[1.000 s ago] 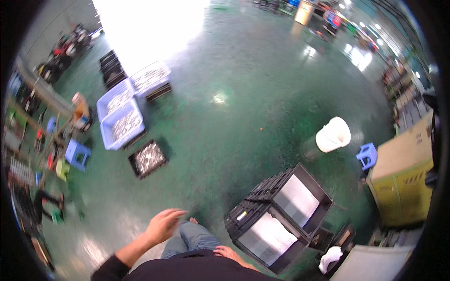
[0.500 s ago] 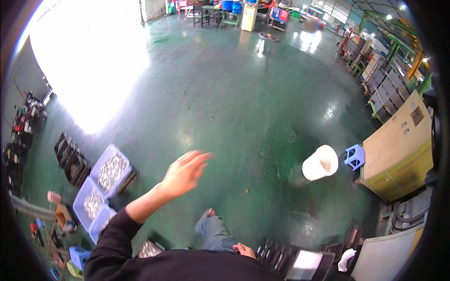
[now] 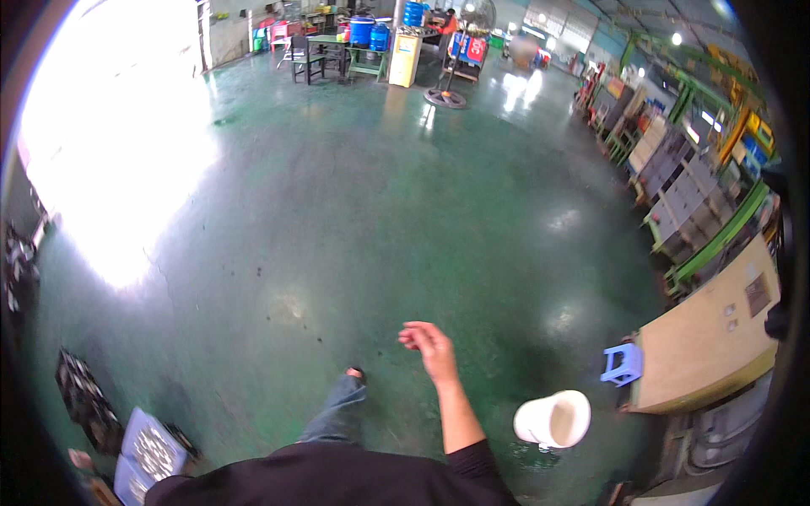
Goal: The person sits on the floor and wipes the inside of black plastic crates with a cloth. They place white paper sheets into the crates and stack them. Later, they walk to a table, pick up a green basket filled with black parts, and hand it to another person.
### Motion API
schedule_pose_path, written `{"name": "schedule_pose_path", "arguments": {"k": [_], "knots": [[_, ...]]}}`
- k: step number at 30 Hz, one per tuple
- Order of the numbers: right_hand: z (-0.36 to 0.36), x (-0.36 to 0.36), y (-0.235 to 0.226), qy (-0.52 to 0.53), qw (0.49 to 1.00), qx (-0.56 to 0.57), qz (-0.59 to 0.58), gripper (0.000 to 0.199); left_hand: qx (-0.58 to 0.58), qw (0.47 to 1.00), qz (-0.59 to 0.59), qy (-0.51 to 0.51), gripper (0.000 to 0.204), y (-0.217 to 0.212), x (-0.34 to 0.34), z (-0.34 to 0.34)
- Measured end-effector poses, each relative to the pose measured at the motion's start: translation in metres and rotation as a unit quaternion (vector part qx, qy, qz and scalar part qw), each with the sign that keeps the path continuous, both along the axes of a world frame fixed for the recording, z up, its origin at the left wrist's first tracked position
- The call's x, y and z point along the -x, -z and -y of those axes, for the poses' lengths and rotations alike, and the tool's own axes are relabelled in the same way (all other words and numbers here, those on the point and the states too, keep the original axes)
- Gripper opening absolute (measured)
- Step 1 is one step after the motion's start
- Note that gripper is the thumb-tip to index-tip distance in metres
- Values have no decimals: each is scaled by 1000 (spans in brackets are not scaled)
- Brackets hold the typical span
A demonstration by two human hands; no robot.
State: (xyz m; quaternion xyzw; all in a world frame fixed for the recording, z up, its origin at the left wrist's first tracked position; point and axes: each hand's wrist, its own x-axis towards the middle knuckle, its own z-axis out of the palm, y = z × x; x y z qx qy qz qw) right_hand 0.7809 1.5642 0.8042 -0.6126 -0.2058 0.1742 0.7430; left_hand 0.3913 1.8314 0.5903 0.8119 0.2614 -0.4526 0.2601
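Observation:
My right hand is held out over the green floor, its fingers loosely bent with nothing seen in them. The sleeve behind it is black. My left hand is out of the picture. Nearest to the right hand stands a white bucket, to its lower right, with wet floor around its base. One foot in an open shoe shows ahead of my body, left of the hand.
A blue-violet stool stands against a beige machine cabinet at the right. Blue crates of shiny metal parts and black trays lie lower left. Farther off are a pedestal fan, a yellow-white cabinet and tables with blue drums.
My left hand has swung out of view and my right hand has come forward. The crates and bucket have shifted lower in the picture as I moved forward over the floor.

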Motion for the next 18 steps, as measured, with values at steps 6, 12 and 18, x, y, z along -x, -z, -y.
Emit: {"name": "schedule_pose_path", "arguments": {"k": [6, 12, 18], "knots": [[114, -99, 166, -157, 685, 685, -193, 35, -37, 932, 362, 12, 59, -103, -537, -84], [196, -290, 283, -98, 683, 624, -368, 32, 158, 734, 650, -117, 32, -207, -1043, -149], [33, -785, 210, 7, 772, 636, 7, 30, -102, 984, 124, 71, 45, -66, -1114, -169]]}}
